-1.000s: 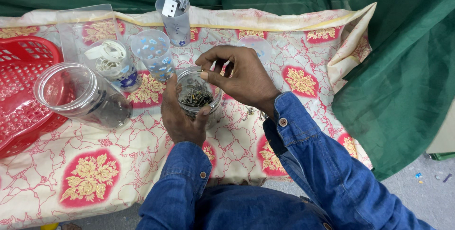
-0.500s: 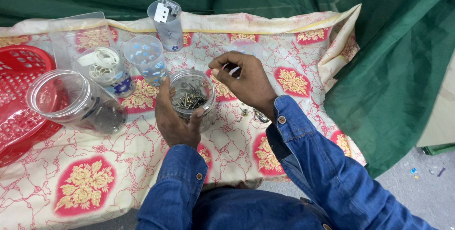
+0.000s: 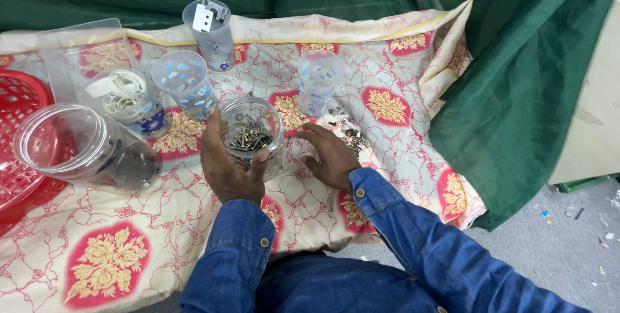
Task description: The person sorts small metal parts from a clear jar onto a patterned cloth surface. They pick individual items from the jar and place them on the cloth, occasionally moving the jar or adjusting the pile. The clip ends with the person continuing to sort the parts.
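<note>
A person's left hand (image 3: 229, 168) grips a clear jar (image 3: 252, 133) partly filled with small metal screws on a patterned cloth (image 3: 194, 216). The right hand (image 3: 332, 155) lies loosely open, palm down, beside a small pile of loose screws (image 3: 349, 135) not yet in the jar.

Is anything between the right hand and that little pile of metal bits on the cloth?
Nothing visible. The right hand rests on the cloth right beside the pile of metal bits, its fingertips at the pile's near edge. The speckled cup stands behind the pile, and the jar in the left hand sits off to the side.
</note>
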